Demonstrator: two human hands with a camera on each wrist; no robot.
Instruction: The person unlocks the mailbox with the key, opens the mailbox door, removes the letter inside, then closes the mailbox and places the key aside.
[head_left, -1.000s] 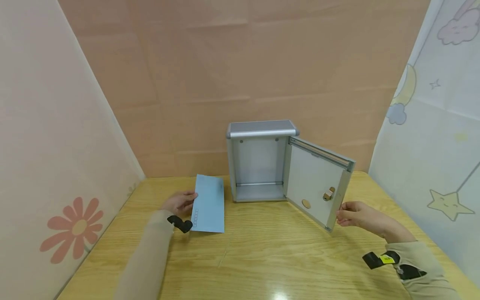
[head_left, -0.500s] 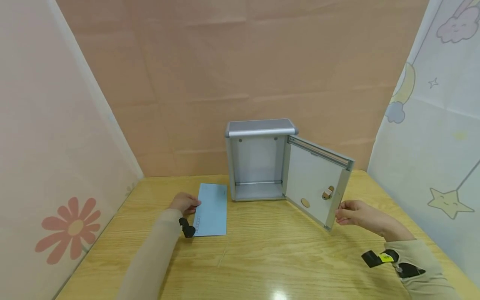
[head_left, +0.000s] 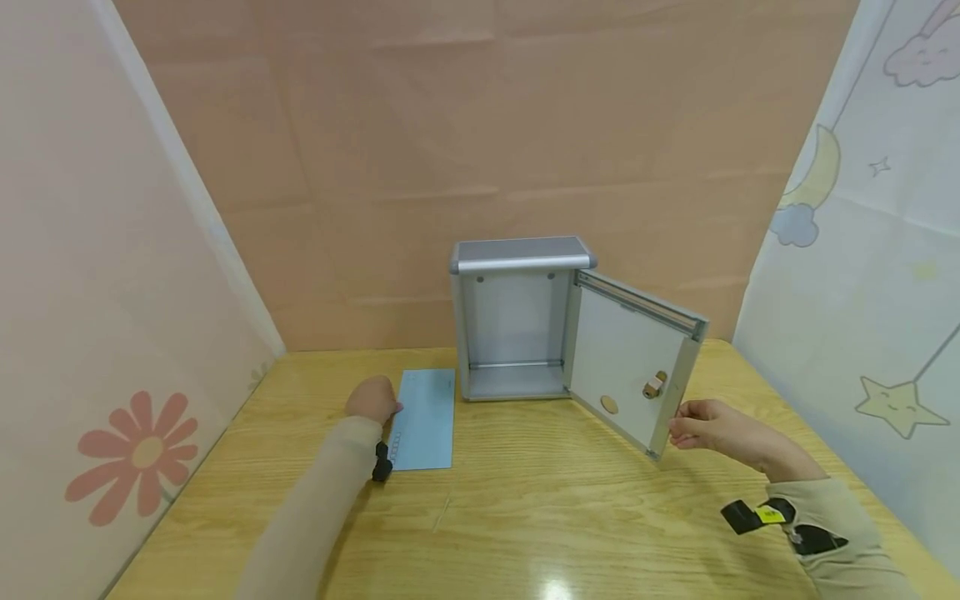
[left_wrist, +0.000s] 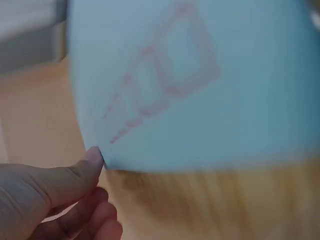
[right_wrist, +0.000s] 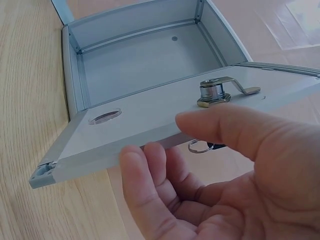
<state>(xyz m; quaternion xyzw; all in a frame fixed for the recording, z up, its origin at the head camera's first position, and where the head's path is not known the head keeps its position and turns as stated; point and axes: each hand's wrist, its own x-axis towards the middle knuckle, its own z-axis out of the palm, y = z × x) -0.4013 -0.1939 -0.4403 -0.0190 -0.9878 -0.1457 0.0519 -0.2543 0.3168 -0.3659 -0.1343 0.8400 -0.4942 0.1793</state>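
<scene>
A light blue envelope (head_left: 427, 421) with a row of small printed boxes lies at the left of the box in the head view. My left hand (head_left: 372, 400) pinches its left edge; in the left wrist view the thumb (left_wrist: 92, 155) is at the envelope's edge, with the other fingers curled below. A silver-grey metal letter box (head_left: 522, 252) stands upright, its door (head_left: 626, 358) swung wide to the right. My right hand (head_left: 720, 429) holds the free edge of that door between thumb and fingers. On the door's inner face sits a cam lock (right_wrist: 212, 92), near the right thumb.
The wooden table (head_left: 517, 517) carries everything. An orange-brown cloth (head_left: 360, 167) hangs behind the letter box, and patterned cloths flank both sides. A key ring (right_wrist: 201, 146) hangs on the door's outer side by the right fingers.
My left hand has moved slightly right and turned, and the envelope has come down from a tilted pose to lie flatter on the table. The right hand and the door have stayed in place.
</scene>
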